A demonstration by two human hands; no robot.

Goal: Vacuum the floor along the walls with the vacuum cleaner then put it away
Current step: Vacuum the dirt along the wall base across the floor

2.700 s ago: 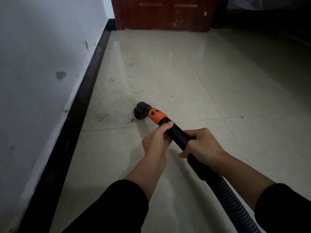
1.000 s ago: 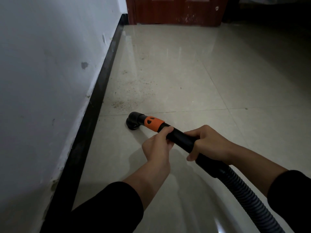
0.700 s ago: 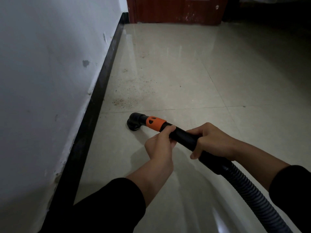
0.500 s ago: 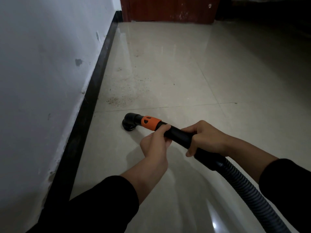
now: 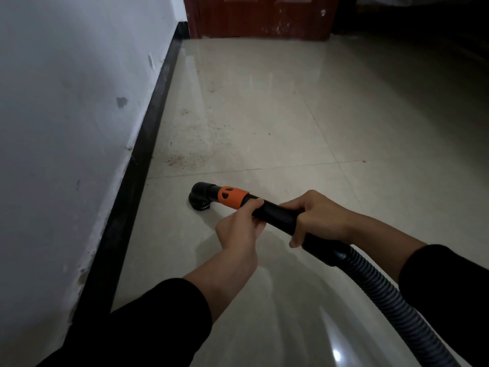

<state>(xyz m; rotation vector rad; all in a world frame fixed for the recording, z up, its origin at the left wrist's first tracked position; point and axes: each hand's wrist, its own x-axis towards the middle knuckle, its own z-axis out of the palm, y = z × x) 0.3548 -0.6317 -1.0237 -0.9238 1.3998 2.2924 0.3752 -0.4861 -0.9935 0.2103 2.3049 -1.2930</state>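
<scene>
Vacuum wand (image 5: 275,213) lies low over the tiled floor (image 5: 304,115), its long axis slanting from lower right to upper left, tip aimed toward the black skirting board (image 5: 137,165). The round black nozzle (image 5: 200,198) at that tip sits down on the tile, near the skirting board but apart from it, with a strip of floor between them. An orange collar (image 5: 232,197) joins nozzle and wand. From the wand's rear end a ribbed grey hose (image 5: 391,305) trails away from the skirting board toward the lower right corner.

Both hands hold the wand. The left hand (image 5: 238,227) grips it just behind the orange collar, thumb on top and fingers curled underneath. The right hand (image 5: 317,215) wraps over it farther back, nearer the hose, fingers closed round the tube. Black sleeves (image 5: 164,313) cover the upper forearms.

Reddish-brown crumbs (image 5: 182,160) lie close along the skirting board beyond the nozzle; bare tile and one joint line separate the two. The white wall (image 5: 66,102) above the skirting board carries scuffs and a grey mark. At the skirting board's far end stands a dark red wooden door (image 5: 264,17).
</scene>
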